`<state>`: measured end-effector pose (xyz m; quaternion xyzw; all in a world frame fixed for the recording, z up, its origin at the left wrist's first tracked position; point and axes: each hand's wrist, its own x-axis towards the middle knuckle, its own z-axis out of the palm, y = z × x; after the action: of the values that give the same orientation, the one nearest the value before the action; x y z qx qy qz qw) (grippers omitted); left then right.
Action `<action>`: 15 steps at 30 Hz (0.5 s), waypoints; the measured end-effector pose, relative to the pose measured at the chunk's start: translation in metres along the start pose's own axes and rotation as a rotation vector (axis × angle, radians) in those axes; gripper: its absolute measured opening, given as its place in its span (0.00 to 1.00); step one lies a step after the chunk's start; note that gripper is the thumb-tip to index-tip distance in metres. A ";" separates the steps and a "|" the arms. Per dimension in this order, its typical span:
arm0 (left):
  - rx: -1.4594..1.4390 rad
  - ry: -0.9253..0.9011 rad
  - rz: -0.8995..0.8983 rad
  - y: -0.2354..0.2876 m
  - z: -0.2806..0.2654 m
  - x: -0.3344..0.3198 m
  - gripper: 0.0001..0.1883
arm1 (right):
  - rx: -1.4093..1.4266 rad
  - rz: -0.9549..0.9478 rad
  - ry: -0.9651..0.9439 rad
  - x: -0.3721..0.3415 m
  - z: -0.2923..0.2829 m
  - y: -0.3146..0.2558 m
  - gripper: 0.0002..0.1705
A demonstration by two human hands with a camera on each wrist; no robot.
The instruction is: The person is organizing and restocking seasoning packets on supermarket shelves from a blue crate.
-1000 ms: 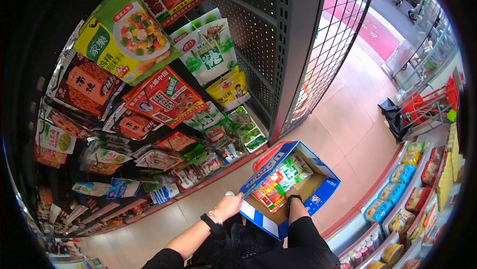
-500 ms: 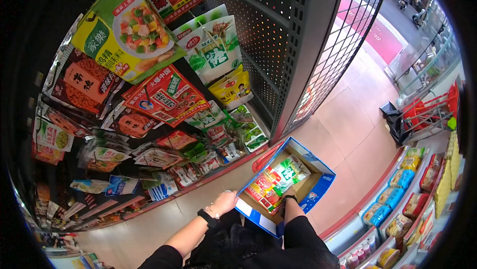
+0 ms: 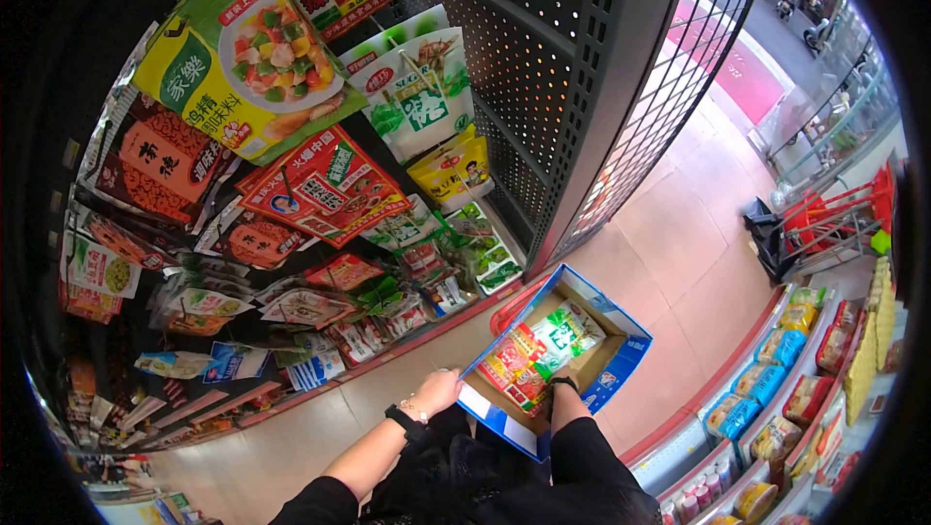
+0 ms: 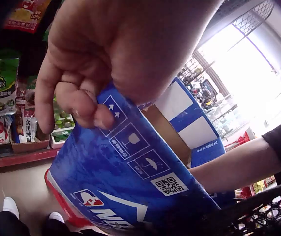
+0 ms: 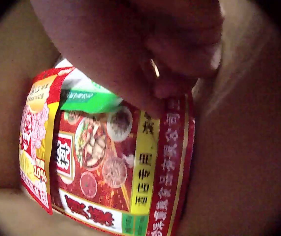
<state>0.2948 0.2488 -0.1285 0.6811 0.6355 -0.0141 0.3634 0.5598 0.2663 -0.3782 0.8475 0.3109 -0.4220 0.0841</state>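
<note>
A blue cardboard box (image 3: 624,377), tilted and without a lid, is before the body. My left hand (image 3: 439,392) grips its near left edge, with fingers bent over the blue outer wall in the left wrist view. Inside lie a white-and-green sugar packet (image 3: 570,328) and red-and-yellow packets (image 3: 514,355). My right hand (image 5: 145,44) reaches into the box, with its fingers curled right at the edge of a red seasoning packet (image 5: 106,162). A smaller pink-and-yellow packet (image 5: 34,142) overlaps it. I cannot tell whether the right fingers pinch the red packet.
A rack on the left carries hanging seasoning packets (image 3: 325,190) beside a perforated metal panel (image 3: 504,60). Something red (image 3: 511,310) shows behind the box, low down. Low shelves with wrapped foods (image 3: 756,380) run along the right. Red folded furniture (image 3: 844,210) stands farther off.
The view has shifted slightly, and the box has tipped so more of its inside and packets shows. The left hand keeps its grip; the right hand stays inside.
</note>
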 end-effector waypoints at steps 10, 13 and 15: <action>0.032 -0.033 0.046 0.012 -0.005 0.008 0.10 | -0.731 -0.467 -0.497 -0.085 -0.083 -0.062 0.12; 0.063 0.036 0.164 0.025 -0.012 0.014 0.09 | -0.502 -0.373 -0.280 -0.122 -0.110 -0.062 0.13; 0.150 0.087 0.157 0.040 -0.028 0.021 0.08 | -0.401 -0.351 -0.149 -0.173 -0.141 -0.062 0.17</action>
<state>0.3213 0.2836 -0.0991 0.7540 0.5924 -0.0034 0.2836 0.5380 0.2940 -0.1485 0.7137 0.5232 -0.4213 0.1985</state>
